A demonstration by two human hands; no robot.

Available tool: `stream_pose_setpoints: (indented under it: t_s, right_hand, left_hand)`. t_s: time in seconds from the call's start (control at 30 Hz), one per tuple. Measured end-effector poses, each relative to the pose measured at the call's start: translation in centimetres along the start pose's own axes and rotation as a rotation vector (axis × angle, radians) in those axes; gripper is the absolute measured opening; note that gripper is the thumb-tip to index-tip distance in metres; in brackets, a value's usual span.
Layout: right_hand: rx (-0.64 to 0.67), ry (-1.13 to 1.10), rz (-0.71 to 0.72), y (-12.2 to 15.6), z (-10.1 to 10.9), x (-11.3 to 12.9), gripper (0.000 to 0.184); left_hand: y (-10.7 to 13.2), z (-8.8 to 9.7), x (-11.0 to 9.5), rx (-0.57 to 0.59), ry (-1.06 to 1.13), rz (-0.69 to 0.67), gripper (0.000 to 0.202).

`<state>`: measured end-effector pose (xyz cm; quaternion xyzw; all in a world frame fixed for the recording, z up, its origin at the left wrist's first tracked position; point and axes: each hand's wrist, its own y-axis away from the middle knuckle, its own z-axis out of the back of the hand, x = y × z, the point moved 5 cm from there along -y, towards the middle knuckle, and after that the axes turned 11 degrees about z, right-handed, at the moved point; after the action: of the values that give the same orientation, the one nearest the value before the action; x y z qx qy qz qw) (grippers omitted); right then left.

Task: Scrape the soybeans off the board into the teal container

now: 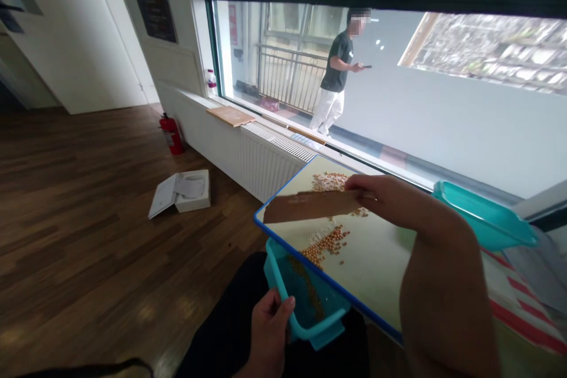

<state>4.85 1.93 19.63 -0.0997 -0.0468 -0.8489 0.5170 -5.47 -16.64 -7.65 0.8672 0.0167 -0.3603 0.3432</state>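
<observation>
My left hand (271, 325) grips the near rim of a turquoise plastic basin (277, 271), thumb over the edge. The basin sits at my lap, partly under the blue edge of the pale tabletop (376, 254); a line of small grains lies inside it. My right hand (376, 192) reaches across the table and pinches the end of a flat strip of brown cardboard (305, 207). The strip stands on edge between two spreads of beads or beans. Small orange-brown pieces (325, 245) lie on its near side, reaching the table edge. Mixed pale and brown pieces (330, 181) lie beyond it.
A second turquoise basin (482, 212) stands at the right by the window. Red-and-white striped material (522, 301) lies at the table's right. A radiator (257, 156), fire extinguisher (170, 134) and opened white box (192, 190) are left. Outside the glass walks a person (335, 71).
</observation>
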Motion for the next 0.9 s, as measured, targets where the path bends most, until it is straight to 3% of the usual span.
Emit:
stream_pose_setpoints:
  t_s: [0.13, 0.2, 0.37, 0.5, 0.7, 0.9]
  right_hand:
    - [-0.179, 0.162, -0.123, 0.9, 2.5, -1.1, 0.028]
    - [-0.205, 0.276, -0.162, 2.1, 3.0, -0.7, 0.028]
    - [-0.163, 0.542, -0.378, 8.2, 2.2, 1.0, 0.037]
    - [-0.136, 0.465, -0.389, 11.7, 0.8, 1.2, 0.038]
    - [-0.099, 0.353, -0.265, 10.9, -1.7, -1.1, 0.035]
    - [-0.112, 0.184, -0.282, 10.0, -4.0, -3.4, 0.038]
  left_hand:
    - [-0.3, 0.3, -0.1, 0.030, -0.020, 0.007, 0.037]
    - [-0.3, 0.4, -0.1, 0.040, -0.025, 0.013, 0.034]
    - [0.1, 0.2, -0.4, 0.037, -0.024, 0.040, 0.035]
    - [0.0, 0.2, -0.7, 0.026, -0.062, 0.017, 0.037]
    - [0.0, 0.2, -0.6, 0.033, -0.050, -0.018, 0.039]
    - [0.2, 0.0, -1.1, 0.027, -0.050, -0.049, 0.040]
